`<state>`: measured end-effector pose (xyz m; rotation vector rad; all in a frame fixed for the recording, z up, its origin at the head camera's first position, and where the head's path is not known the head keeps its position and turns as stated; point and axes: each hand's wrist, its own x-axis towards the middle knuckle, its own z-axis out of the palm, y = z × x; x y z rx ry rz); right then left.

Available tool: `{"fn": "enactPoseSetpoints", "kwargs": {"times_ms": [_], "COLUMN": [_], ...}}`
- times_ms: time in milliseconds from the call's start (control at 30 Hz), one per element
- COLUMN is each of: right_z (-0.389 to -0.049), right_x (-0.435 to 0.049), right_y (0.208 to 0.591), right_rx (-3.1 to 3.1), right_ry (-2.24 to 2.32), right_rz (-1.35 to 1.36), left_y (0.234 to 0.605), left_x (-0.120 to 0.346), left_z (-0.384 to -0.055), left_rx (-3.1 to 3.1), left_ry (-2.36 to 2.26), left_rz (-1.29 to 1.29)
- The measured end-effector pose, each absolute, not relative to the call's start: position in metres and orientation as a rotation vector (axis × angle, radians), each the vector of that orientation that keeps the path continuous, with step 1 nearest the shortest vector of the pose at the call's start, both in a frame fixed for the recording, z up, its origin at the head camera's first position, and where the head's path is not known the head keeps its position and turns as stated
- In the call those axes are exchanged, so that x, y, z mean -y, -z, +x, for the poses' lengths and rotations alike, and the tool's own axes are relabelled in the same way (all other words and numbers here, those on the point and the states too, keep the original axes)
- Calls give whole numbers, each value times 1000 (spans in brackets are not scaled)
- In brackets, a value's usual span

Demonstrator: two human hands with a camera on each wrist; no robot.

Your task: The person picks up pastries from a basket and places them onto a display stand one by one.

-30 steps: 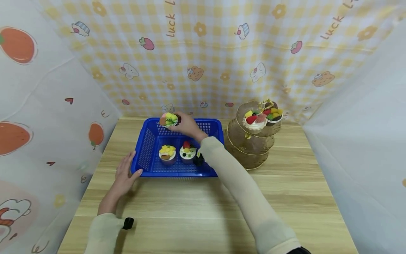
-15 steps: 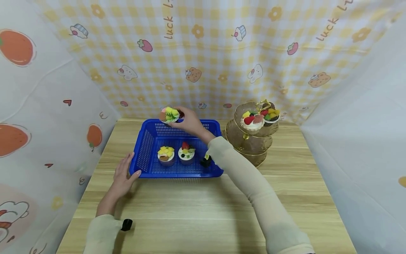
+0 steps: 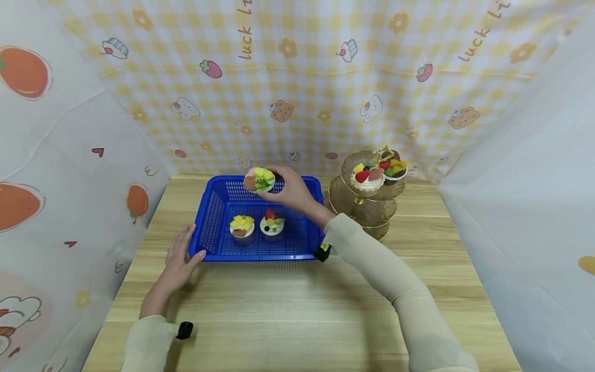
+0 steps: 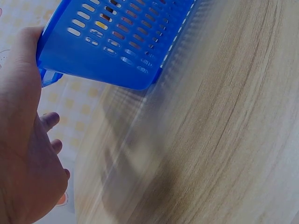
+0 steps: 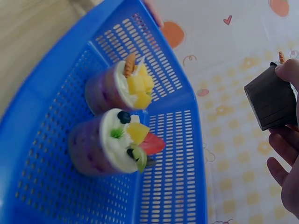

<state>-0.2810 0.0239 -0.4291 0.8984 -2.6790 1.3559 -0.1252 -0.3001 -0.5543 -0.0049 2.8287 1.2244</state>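
Note:
My right hand grips a fruit-topped cupcake above the back of the blue basket. The cupcake's dark tapered cup shows in the right wrist view, tilted between thumb and fingers. My left hand holds the basket's front left corner, thumb at the front and fingers along the left side. In the left wrist view several of that hand's fingertips show below the rim. Inside the basket stand two dessert cups, a yellow-fruit cup and a strawberry-topped cup.
A gold-rimmed tiered stand is right of the basket. On its top tier sit a cream-topped tart and a dark fruit cupcake. The wooden table extends in front. A checked cloth hangs behind.
My right hand has lifted the cupcake from the basket's back left and carried it slightly right and toward me. My left hand keeps its hold on the corner.

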Motion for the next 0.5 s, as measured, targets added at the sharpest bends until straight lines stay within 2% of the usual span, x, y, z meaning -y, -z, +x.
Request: {"fn": "enactPoseSetpoints", "kwargs": {"times_ms": [500], "right_z": [-239], "right_x": [-102], "right_y": [440], "right_rx": [2639], "right_ry": [-1302], "right_rz": [859], "left_y": [556], "left_x": [300], "left_z": [-124], "left_rx": [-2836], "left_ry": [-1221], "left_rz": [-9]}}
